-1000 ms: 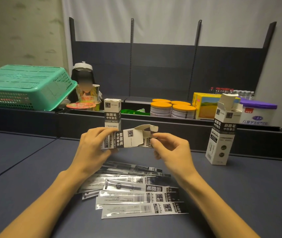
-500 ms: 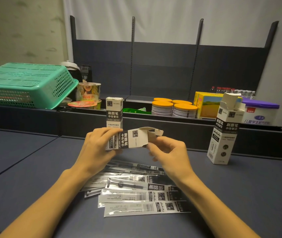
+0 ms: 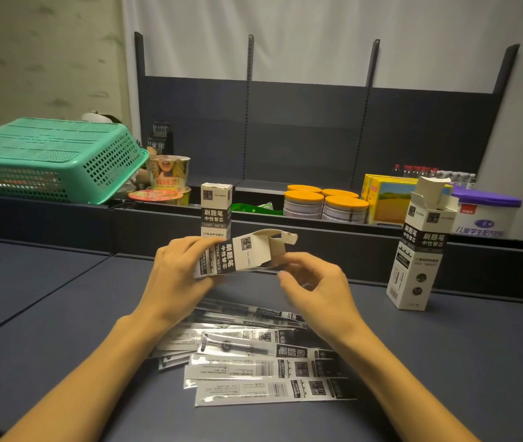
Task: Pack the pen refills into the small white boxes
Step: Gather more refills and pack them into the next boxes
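My left hand (image 3: 177, 275) grips a small white box (image 3: 244, 253) lying on its side above the table, its torn top flap open toward the right. My right hand (image 3: 317, 288) hovers just below that open end with fingers loosely curled and nothing in them. Under both hands, several pen refills (image 3: 263, 368) in flat clear sleeves lie fanned out on the dark table. A second white box (image 3: 216, 208) stands closed behind the held one. A third white box (image 3: 419, 250) stands at the right with its lid flap up.
A raised dark ledge (image 3: 349, 244) runs along the table's far side. Behind it are a green plastic basket (image 3: 46, 157), noodle cups (image 3: 167, 173), orange-lidded cans (image 3: 327, 204), a yellow carton (image 3: 387, 196) and a purple-lidded tub (image 3: 486, 212).
My right hand has let go of the box's flap and dropped slightly below the open end. The left hand still holds the box on its side.
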The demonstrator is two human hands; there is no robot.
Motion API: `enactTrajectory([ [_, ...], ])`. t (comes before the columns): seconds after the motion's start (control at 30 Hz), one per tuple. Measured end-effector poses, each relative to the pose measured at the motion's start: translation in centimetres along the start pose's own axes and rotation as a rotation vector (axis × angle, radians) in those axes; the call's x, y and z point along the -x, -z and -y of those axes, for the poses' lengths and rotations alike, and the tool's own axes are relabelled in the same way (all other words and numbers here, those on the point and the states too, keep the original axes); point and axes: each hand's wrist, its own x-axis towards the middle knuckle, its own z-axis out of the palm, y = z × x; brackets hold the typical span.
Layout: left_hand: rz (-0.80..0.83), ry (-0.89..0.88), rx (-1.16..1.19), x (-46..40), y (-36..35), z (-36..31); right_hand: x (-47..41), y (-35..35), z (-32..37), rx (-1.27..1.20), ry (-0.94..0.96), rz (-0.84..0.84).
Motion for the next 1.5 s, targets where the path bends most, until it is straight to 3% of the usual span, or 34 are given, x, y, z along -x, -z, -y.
enactTrajectory([
  [0.1,-0.011,0.02,0.009,-0.1,0.0,0.2,-0.7,1.7,-0.3,0.091,-0.079,-0.013],
  [0.23,-0.021,0.023,0.012,-0.1,-0.1,0.3,-0.6,3.8,-0.6,0.48,-0.283,0.392],
  [0.33,-0.032,0.041,0.022,0.0,0.1,0.2,-0.4,5.0,-0.3,0.491,-0.357,0.589],
  [0.5,-0.02,0.051,0.025,0.0,0.2,0.3,-0.4,5.1,-0.4,0.535,-0.331,0.69],
  [0.67,-0.03,0.048,0.018,0.1,0.2,0.4,-0.5,4.9,-0.4,0.432,-0.293,0.605],
  [0.87,-0.024,0.058,-0.01,0.1,0.0,0.5,0.0,3.0,-0.8,0.495,-0.251,0.629],
  [1.13,-0.019,0.053,-0.002,0.0,0.3,0.1,-0.5,3.4,-1.0,0.41,-0.14,0.331],
  [1.5,-0.025,0.054,-0.002,0.0,0.3,0.2,-1.4,4.4,-0.6,0.009,-0.014,-0.024],
])
